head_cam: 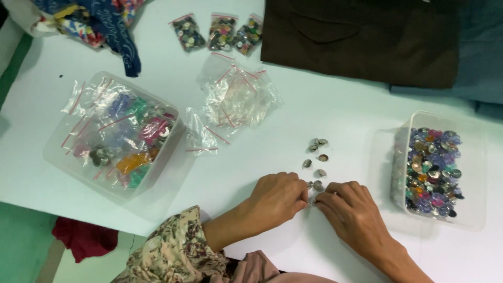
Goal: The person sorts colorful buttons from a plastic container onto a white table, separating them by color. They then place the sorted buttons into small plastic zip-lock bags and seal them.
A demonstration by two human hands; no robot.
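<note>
My left hand [276,198] and my right hand [352,209] rest on the white table [325,105], fingertips meeting over a few small silver buttons [316,185]. Each hand pinches at a button there; what exactly sits between the fingers is hidden. A short trail of more silver buttons [317,149] lies just beyond the fingertips. To the right of my right hand stands a clear plastic tub [474,173] filled with mixed coloured buttons [432,170].
A clear tub [60,157] of bagged coloured buttons sits at left. Empty zip bags [236,97] lie in the middle, three filled button bags [220,32] at the back. Brown cloth [361,36] covers the back right, patterned fabric [89,21] the back left.
</note>
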